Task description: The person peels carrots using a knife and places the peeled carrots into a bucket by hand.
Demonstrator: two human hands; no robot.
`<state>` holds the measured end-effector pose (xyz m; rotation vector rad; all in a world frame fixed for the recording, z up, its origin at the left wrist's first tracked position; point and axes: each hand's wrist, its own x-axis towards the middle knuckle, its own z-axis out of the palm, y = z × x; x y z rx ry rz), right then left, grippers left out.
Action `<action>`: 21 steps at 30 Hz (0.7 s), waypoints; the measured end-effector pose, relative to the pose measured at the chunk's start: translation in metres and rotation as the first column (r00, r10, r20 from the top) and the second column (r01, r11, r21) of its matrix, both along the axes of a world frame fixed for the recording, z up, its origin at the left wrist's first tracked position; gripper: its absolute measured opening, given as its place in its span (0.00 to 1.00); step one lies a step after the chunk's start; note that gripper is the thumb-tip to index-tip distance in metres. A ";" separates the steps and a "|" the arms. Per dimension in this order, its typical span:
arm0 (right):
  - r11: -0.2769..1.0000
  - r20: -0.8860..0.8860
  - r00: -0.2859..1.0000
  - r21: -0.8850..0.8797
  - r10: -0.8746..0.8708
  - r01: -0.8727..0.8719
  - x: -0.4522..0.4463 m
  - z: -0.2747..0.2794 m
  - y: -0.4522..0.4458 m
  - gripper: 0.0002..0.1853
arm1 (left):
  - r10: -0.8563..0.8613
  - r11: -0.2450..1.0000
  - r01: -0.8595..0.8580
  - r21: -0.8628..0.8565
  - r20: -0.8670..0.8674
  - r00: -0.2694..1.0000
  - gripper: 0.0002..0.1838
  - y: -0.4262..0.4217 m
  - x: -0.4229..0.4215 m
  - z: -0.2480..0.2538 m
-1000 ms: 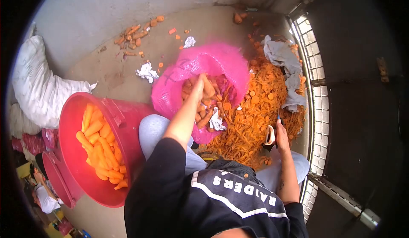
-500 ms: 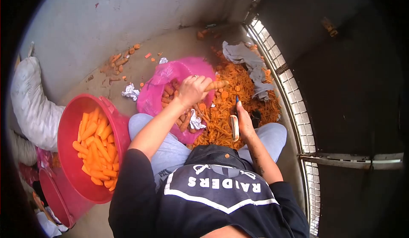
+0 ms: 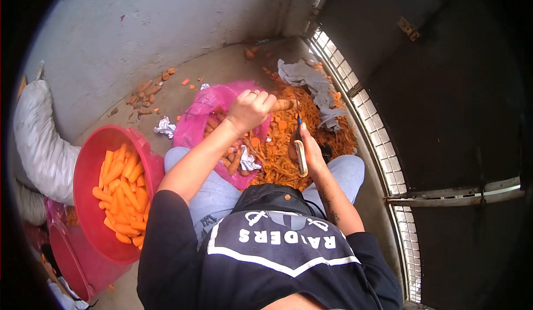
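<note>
My left hand (image 3: 251, 111) grips an unpeeled carrot (image 3: 284, 105) that points right, above the heap of orange peelings (image 3: 283, 157). In my right hand (image 3: 312, 150) is a knife-like tool (image 3: 300, 122) with a blue part and a thin blade at the carrot's tip. A pale, wooden-looking piece (image 3: 301, 159) shows below the blue part; whether it belongs to the same tool I cannot tell. Under my left forearm lies an open pink sack (image 3: 191, 122) with unpeeled carrots (image 3: 233, 157) and crumpled foil-like paper (image 3: 249, 159).
A red bucket (image 3: 83, 177) of peeled carrots (image 3: 123, 193) stands at my left, with another red bucket (image 3: 69, 263) behind it. Stuffed white sacks (image 3: 47, 138) lean by the wall. Carrot pieces (image 3: 145, 94) and grey cloth (image 3: 313, 85) lie ahead. A dark gate (image 3: 444, 116) is at right.
My right hand has risen and the tool's blade has come up to the carrot's tip. The view has shifted slightly; my left hand still holds the carrot.
</note>
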<state>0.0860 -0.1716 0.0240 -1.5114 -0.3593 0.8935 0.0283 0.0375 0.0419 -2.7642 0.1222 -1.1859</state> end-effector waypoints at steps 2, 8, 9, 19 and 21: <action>1.000 0.009 1.000 -0.014 -0.003 0.004 0.000 -0.001 0.001 0.32 | -0.013 1.000 0.013 0.020 0.011 1.000 0.07 0.002 0.001 0.001; 0.994 0.030 0.998 -0.097 0.050 -0.047 0.004 0.003 0.001 0.34 | 0.017 0.999 -0.019 0.049 0.041 0.999 0.04 0.003 -0.001 0.003; 0.996 0.047 0.997 -0.072 0.060 -0.056 0.005 -0.001 0.002 0.33 | 0.023 0.999 -0.025 0.040 0.043 0.999 0.04 0.002 -0.002 0.003; 0.969 -0.065 0.993 -0.234 -0.097 0.079 0.047 -0.070 -0.004 0.34 | -0.044 0.314 -0.014 -0.949 -0.030 0.999 0.17 0.004 0.004 0.028; 0.955 0.124 0.958 -0.112 -0.259 0.273 0.076 -0.052 0.002 0.32 | -0.299 -0.459 -0.070 -0.885 0.080 0.951 0.23 0.014 0.007 0.012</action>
